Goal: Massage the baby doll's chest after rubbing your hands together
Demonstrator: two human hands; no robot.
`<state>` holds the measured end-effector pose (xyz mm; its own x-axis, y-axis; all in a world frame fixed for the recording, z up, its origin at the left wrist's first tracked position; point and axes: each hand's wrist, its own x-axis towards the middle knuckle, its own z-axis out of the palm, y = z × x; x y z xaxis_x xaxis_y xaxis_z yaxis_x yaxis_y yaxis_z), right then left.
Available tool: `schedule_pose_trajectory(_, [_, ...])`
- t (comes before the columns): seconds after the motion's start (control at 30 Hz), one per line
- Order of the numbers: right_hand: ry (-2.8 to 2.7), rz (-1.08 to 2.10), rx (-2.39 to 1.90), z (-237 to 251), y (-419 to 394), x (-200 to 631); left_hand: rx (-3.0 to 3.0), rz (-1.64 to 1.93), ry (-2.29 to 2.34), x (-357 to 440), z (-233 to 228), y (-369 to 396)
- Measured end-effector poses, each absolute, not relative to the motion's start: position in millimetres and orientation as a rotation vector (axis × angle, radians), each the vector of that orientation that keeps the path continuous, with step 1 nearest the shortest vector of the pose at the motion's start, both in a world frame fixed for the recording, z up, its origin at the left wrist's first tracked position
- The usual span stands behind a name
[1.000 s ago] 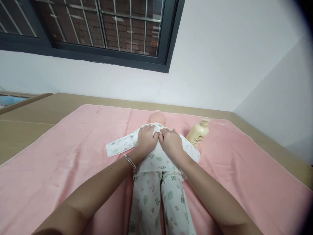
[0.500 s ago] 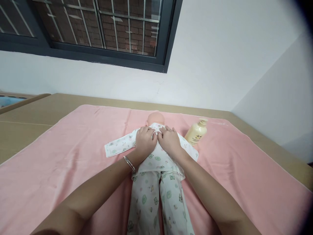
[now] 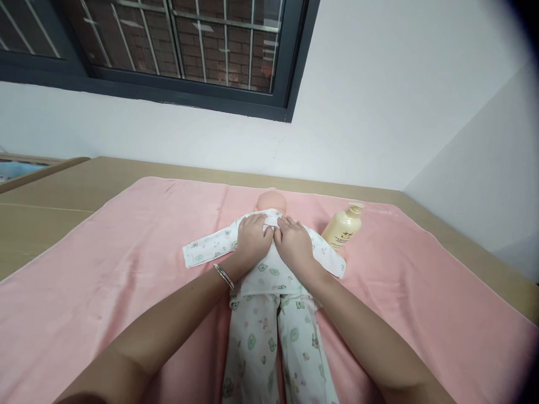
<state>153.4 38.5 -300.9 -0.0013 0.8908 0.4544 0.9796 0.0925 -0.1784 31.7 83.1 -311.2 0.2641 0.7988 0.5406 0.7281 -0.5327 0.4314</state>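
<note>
It looks like a baby-care room: dressed doll (image 3: pixel 272 276), pump bottle (image 3: pixel 343 226), pink cloth (image 3: pixel 379 320).

Looks like a bald doll (image 3: pixel 271 201) in a white printed top (image 3: pixel 273 272) and matching trousers (image 3: pixel 252 342); lies stretched out on pink cloth (image 3: pixel 126 241) with sleeves (image 3: pixel 210 248) spread.
</note>
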Motion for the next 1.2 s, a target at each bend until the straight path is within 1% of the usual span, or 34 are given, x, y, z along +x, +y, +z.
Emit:
schedule_pose_trajectory(0.2, [-1.828,-0.065,-1.865,-301.3,45.0,159.0,2.429,1.178,1.46,31.2,-312.5,81.3])
schedule_pose_trajectory(0.4, [-1.837,-0.011,-1.924,-303.3,53.1,165.9,2.454,1.17,1.522,31.1,-311.9,77.9])
schedule_pose_trajectory(0.57, [-1.859,-0.087,-1.885,-305.1,50.3,163.1,2.446,1.194,1.506,31.0,-313.5,79.4])
schedule_pose_trajectory(0.8, [-1.83,-0.384,-1.49,-310.2,39.7,158.7,2.325,1.33,1.466,29.6,-317.0,80.1])
schedule_pose_trajectory(0.87, [-1.811,-0.354,-1.483,-312.0,41.6,160.2,2.277,1.363,1.441,29.4,-318.0,79.8])
schedule_pose_trajectory(0.97, [-1.887,-0.162,-1.545,-312.5,45.7,162.7,2.217,1.364,1.429,29.6,-319.1,79.7])
schedule_pose_trajectory(1.03, [-1.914,-0.099,-1.583,-311.2,46.4,163.3,2.214,1.349,1.417,29.5,-319.2,80.0])
schedule_pose_trajectory(1.17, [-1.825,-0.279,-1.592,-307.1,43.0,161.2,2.23,1.332,1.402,28.5,-318.8,81.7])
schedule_pose_trajectory(1.2, [-1.838,-0.282,-1.589,-306.0,42.2,160.6,2.233,1.331,1.396,28.1,-318.7,82.4])
